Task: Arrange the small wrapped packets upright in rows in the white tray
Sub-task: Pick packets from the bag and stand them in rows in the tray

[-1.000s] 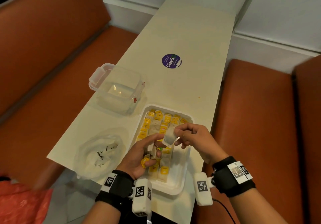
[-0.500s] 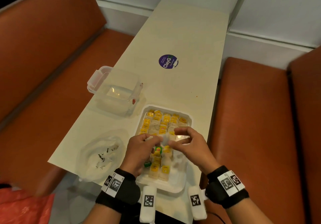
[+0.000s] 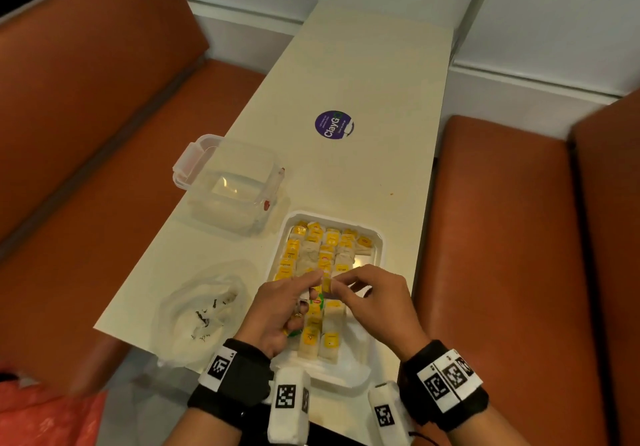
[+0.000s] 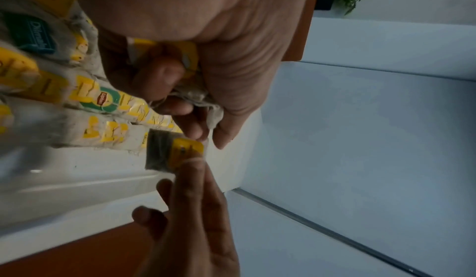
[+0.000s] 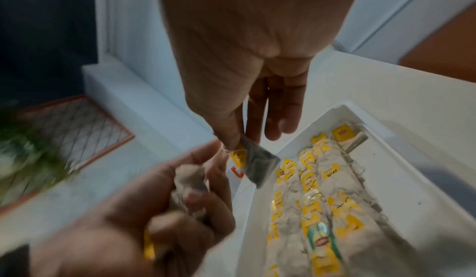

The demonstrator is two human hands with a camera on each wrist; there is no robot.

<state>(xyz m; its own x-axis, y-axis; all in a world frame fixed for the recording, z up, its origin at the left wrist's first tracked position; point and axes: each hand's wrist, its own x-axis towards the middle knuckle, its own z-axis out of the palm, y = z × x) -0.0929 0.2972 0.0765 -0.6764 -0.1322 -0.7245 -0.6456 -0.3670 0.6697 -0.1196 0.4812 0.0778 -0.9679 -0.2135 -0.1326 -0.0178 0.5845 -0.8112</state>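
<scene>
The white tray (image 3: 380, 243) sits at the table's near end, with rows of yellow-tagged wrapped packets (image 3: 325, 248) standing in it. Both hands meet over its middle. My right hand (image 3: 337, 281) pinches one packet (image 5: 255, 163) by its yellow tag end between thumb and fingertip, and the packet hangs above the rows (image 5: 322, 200). My left hand (image 3: 311, 284) grips a small bunch of packets (image 4: 190, 96) in its curled fingers. Its thumb and forefinger lie close to the pinched packet (image 4: 175, 155). The hands hide the tray's middle rows.
A clear plastic box (image 3: 228, 182) with clip lid stands left of the tray's far end. A crumpled clear bag (image 3: 204, 307) lies at the near left corner. A purple sticker (image 3: 334, 124) marks the table's middle. Orange benches (image 3: 502, 238) flank the narrow table.
My left hand has turned palm down and closed on its packets. Both hands have drawn together low over the tray's middle, and the right hand's packet has come down with them.
</scene>
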